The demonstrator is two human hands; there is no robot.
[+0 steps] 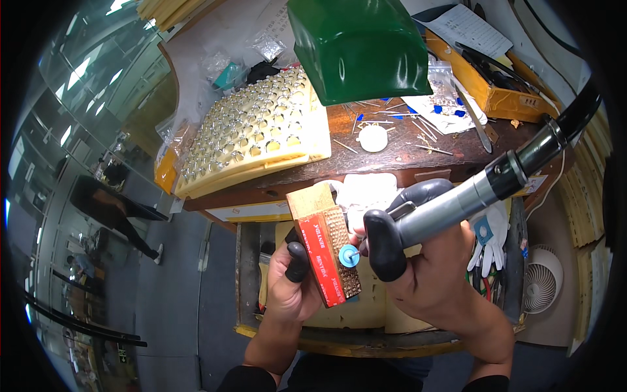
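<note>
Wire brush block and rotary tool held just off the counter [392, 153] edge
The block [324, 251] is gripped by the left hand [290, 277], the rotary handpiece [450, 206] by the right hand [434, 271]; little room between

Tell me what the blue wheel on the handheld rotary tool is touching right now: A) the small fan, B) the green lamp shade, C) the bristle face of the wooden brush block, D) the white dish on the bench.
C: the blue wheel on the rotary tool in the right hand rests against the bristle side of the brush block, which the left hand holds.
</note>
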